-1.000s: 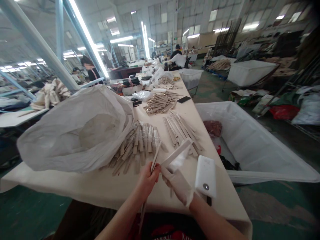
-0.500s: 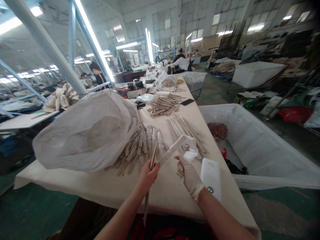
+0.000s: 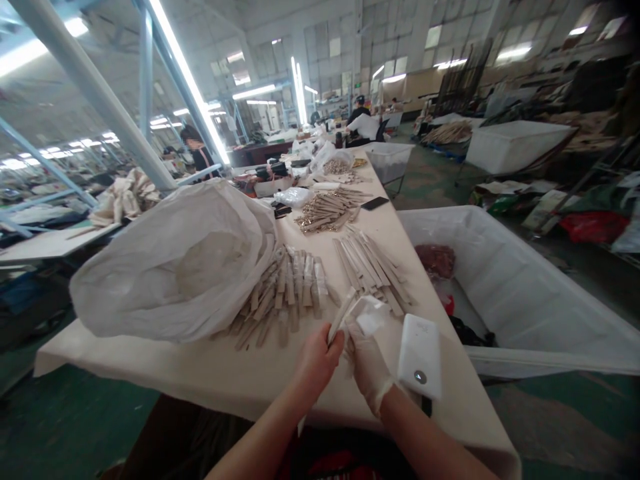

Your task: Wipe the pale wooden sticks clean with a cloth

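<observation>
My left hand [image 3: 320, 360] is bare and closed around a beige fabric strap [image 3: 343, 312], which slants up past the fingers. Its tail shows below the wrist near the table edge. Right against it, my right hand [image 3: 367, 365] in a pale glove grips translucent plastic film [image 3: 371, 315], which bunches above the fingers beside the strap. Just beyond the hands lies a fan of loose beige straps [image 3: 370, 263]. To the left, a pile of straps with clear film round them [image 3: 295, 287] rests by a big white plastic bag [image 3: 170, 267].
A white power bank [image 3: 421, 350] lies right of my gloved hand. Farther back are more straps with metal ends [image 3: 327, 210] and a dark phone [image 3: 375, 203]. A large white bin [image 3: 525, 287] stands against the table's right side. Other people sit in the background.
My hands have come together: the left moved right and up with the strap, the right slightly left and down. The film band that stretched between them no longer spans a gap.
</observation>
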`<state>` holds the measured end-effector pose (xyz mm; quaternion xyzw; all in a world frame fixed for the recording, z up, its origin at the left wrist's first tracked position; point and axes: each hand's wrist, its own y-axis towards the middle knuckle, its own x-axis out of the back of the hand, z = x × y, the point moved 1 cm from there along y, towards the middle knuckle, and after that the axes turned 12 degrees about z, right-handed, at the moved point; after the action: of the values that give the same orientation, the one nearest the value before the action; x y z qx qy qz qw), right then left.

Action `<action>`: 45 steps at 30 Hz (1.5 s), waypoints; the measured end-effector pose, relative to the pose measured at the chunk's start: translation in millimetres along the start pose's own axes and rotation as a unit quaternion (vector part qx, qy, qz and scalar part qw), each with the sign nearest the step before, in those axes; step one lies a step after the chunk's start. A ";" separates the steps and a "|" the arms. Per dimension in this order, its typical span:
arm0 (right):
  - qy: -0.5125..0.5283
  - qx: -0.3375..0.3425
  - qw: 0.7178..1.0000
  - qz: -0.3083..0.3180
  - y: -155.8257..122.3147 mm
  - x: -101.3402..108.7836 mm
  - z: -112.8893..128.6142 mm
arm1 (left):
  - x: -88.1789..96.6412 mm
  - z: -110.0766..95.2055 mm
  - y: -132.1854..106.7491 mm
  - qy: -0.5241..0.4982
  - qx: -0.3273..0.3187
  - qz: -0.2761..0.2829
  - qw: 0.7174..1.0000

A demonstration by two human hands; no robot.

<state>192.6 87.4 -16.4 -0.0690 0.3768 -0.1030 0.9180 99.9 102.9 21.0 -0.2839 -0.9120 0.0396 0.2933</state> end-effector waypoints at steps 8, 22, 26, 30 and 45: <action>-0.108 -0.040 0.992 0.061 -10.1 12.5 4.5 | -1.7 16.0 1.1 -0.057 -0.002 0.068 0.996; -0.332 -0.140 0.912 0.197 -53.4 3.4 22.7 | 32.9 40.7 25.3 0.086 0.014 -0.099 0.991; -0.125 -0.131 0.956 0.231 -53.5 19.3 71.8 | 56.5 62.3 15.4 0.157 -0.002 -0.042 0.987; 0.016 -0.028 0.987 0.158 -49.8 40.3 116.6 | 66.8 75.7 5.5 0.187 0.027 -0.054 0.981; -0.130 -0.110 0.968 0.186 -60.1 24.5 55.3 | 27.6 13.7 -7.2 -0.250 0.027 0.049 0.966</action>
<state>240.4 25.9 18.4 -0.1114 0.2695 0.1212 0.9488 70.3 113.2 25.6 -0.3018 -0.9399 0.1481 0.0606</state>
